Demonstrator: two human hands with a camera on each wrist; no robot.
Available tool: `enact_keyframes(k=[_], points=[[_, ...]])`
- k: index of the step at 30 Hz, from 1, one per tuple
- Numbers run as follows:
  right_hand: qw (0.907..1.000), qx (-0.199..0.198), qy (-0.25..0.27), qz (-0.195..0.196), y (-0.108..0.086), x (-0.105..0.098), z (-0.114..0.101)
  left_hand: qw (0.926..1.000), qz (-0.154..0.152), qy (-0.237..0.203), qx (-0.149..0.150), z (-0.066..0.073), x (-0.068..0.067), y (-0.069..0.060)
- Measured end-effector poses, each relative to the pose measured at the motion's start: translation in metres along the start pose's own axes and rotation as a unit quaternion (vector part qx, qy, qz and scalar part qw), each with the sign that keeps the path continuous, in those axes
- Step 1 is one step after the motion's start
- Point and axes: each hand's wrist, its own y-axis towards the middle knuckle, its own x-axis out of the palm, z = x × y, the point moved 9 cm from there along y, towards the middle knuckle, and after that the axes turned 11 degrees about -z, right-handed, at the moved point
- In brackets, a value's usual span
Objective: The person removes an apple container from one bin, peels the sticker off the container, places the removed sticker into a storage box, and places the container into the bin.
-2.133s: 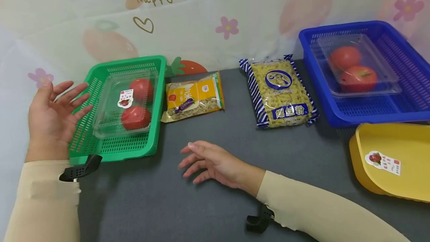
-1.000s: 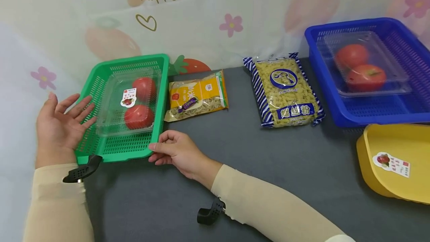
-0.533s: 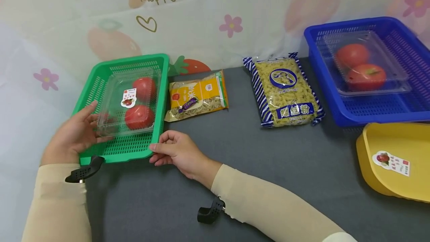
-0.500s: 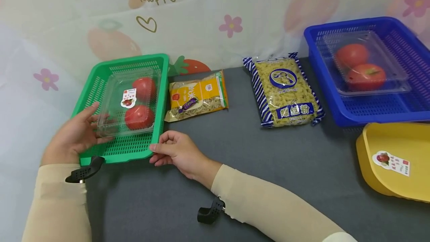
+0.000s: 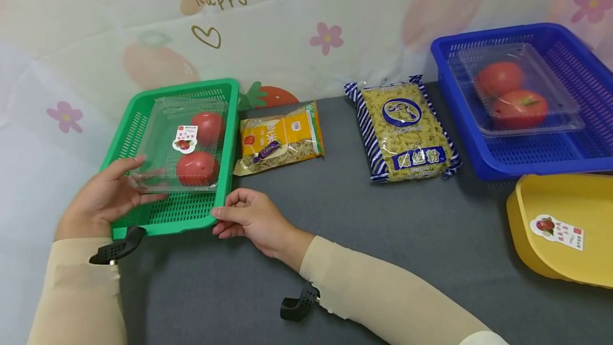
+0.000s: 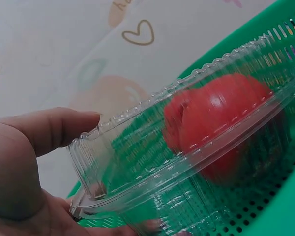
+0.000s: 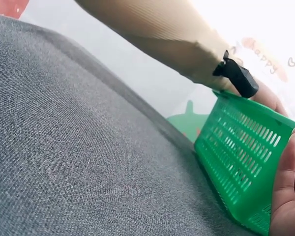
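My left hand reaches over the left side of the green basket and grips a clear plastic clamshell box. The thumb lies on the lid and the fingers pass beneath, partly hidden. Through the plastic show two red round fruits, tomato-like, and a white label sits on the lid. In the left wrist view the box is tilted, its near end lifted off the basket floor. My right hand pinches the basket's front right corner, thumb on the rim; the right wrist view shows the basket's slotted wall.
A yellow grain packet lies against the basket's right side. Farther right lies a noodle packet. A blue basket holds another clear box of red fruits. In front stands a yellow bin. A printed cloth hangs behind the grey table.
My right hand has moved left from above the table to the basket's corner. My left hand has come inward from beside the basket, taken hold of the clamshell box and raised its left side.
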Motion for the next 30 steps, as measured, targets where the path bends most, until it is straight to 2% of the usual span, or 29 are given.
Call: enact_keyframes(k=[6,14,21,27,30], points=[[1.0000,-0.005,-0.002,-0.003,-0.002,0.003,-0.002,0.9998,0.004,0.007,0.016,0.004,0.002,-0.002],[0.9999,-0.008,-0.002,-0.009,0.000,0.003,-0.004,0.9980,0.059,-0.021,0.011,0.008,-0.007,-0.006],[0.9999,0.000,-0.008,-0.008,0.001,0.002,-0.003,0.9920,0.111,-0.060,0.004,0.011,-0.013,-0.012],[0.9999,0.013,-0.010,0.006,-0.002,-0.001,-0.004,0.9870,0.107,-0.113,0.040,0.022,-0.002,-0.014],[0.9995,0.017,-0.022,0.018,-0.004,-0.003,-0.006,0.9869,0.090,-0.121,0.057,0.029,0.008,-0.014]])
